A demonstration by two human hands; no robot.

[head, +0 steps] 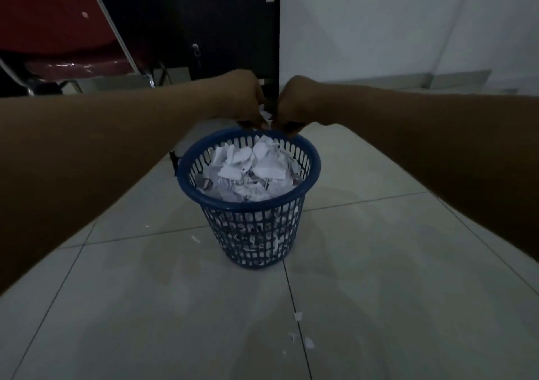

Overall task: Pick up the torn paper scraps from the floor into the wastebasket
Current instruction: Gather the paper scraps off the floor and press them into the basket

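We've got both hands up over the far rim of the blue wastebasket (248, 201) mid-frame, left hand (243, 99) and right hand (297, 102) curled together, pinching a white paper scrap (264, 115) between them. The basket's heaped with torn paper (250, 169). A few loose scraps (298, 316) sit on the tiled floor (175, 306), lower right.
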